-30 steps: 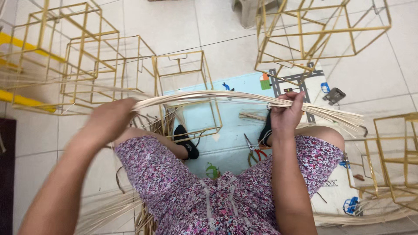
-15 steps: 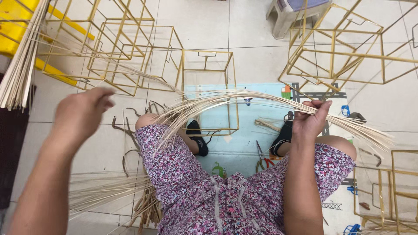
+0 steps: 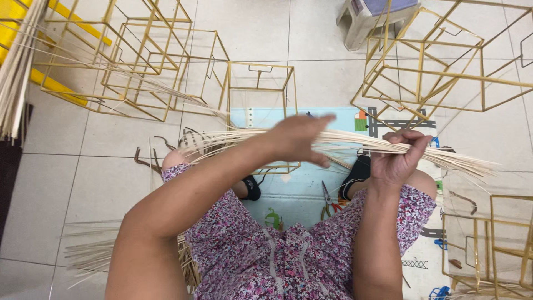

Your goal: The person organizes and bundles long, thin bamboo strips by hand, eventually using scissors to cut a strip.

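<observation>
Over the lap, above the play mat's (image 3: pixel 288 194) near edge: right hand (image 3: pixel 397 158) fisted on the bundle of thin pale strips (image 3: pixel 344 141), left hand (image 3: pixel 300 139) loose-fingered, resting on it, blurred. Best kept level, ends aligned. Strips flat, springy, fanned. Square golden wire frames (image 3: pixel 261 89) beyond; pliers (image 3: pixel 328 199) on mat.

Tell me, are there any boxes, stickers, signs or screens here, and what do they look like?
None: no packages, labels, signs or screens.
Play mat: on the floor under the person, pale blue, with printed road and little coloured pictures.
</observation>
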